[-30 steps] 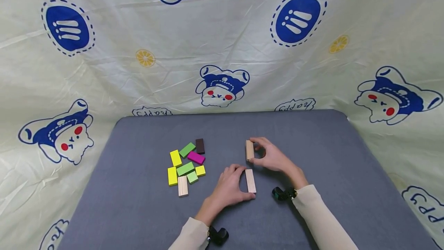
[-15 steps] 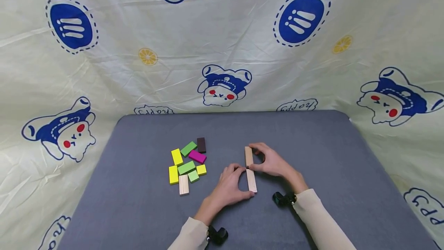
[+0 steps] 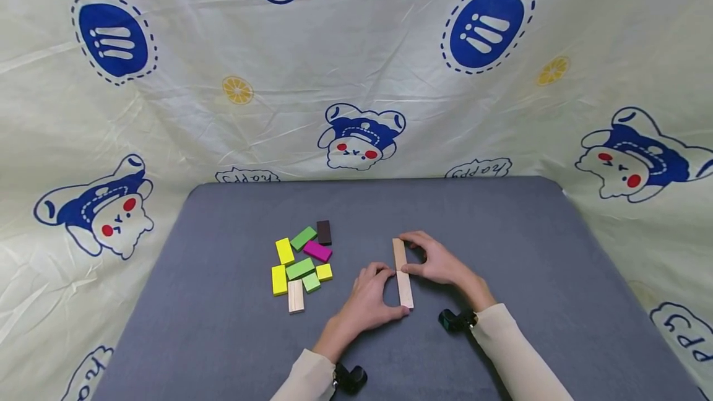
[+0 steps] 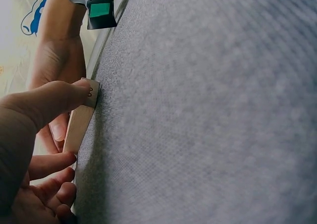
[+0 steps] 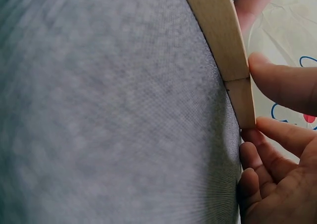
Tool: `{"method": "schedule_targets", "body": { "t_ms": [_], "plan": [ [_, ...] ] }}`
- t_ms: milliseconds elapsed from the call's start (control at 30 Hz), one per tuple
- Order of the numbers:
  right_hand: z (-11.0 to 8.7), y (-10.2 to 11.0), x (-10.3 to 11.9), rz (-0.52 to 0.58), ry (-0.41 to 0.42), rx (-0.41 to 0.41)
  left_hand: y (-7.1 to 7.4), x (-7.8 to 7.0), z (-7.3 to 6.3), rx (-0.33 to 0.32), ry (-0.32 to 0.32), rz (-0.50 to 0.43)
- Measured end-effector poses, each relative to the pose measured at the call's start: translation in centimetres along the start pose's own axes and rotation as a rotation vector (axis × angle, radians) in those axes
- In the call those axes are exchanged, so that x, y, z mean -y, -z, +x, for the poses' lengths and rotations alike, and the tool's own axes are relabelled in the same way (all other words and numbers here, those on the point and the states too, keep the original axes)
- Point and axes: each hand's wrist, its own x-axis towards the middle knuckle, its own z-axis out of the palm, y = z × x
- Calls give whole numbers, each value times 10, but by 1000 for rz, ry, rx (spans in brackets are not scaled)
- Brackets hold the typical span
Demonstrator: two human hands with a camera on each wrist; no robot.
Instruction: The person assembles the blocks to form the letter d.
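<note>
Two pale wooden blocks lie end to end in a line on the grey table (image 3: 490,221). My left hand (image 3: 364,302) pinches the near block (image 3: 405,291) lengthwise, thumb at its near end and a finger by the far end. In the left wrist view, that thumb (image 4: 74,90) covers part of a dark mark on the block's end face. My right hand (image 3: 437,260) pinches the far block (image 3: 399,252), its thumb beside the joint and its fingertips at the far end. The right wrist view shows a thin seam where the far block (image 5: 241,102) meets the near one.
Left of the hands lies a loose cluster: yellow blocks (image 3: 279,280), green blocks (image 3: 301,268), a magenta block (image 3: 317,251), a dark brown block (image 3: 324,232) and a pale wooden block (image 3: 296,296). A printed white curtain (image 3: 278,48) hangs behind the table.
My right hand has brought the far block toward me, closing the gap until it lines up against the near block. The left hand has stayed around the near block.
</note>
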Motion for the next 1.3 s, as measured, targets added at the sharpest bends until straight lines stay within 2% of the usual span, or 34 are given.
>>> {"method": "schedule_targets", "body": {
  "t_ms": [500, 633, 833, 933, 1100, 1233, 1300],
  "plan": [
    [1, 1, 0, 32, -27, -10, 0, -3, 0, -4, -9, 13],
    [-1, 1, 1, 43, -28, -15, 1, -2, 0, 13, 2, 12],
    [-11, -3, 3, 117, -20, -70, 9, 1, -5, 69, 40, -103],
    [-17, -6, 7, 161, -5, -91, 14, 6, -11, 53, 5, -161],
    [-21, -12, 12, 190, 0, -100, 23, 15, -19, -17, -77, -216],
    [-22, -15, 13, 186, -6, -97, 32, 20, -22, -47, -110, -221],
    [-23, -15, 11, 185, -4, -94, 38, 23, -21, -44, -122, -182]
  ]
}}
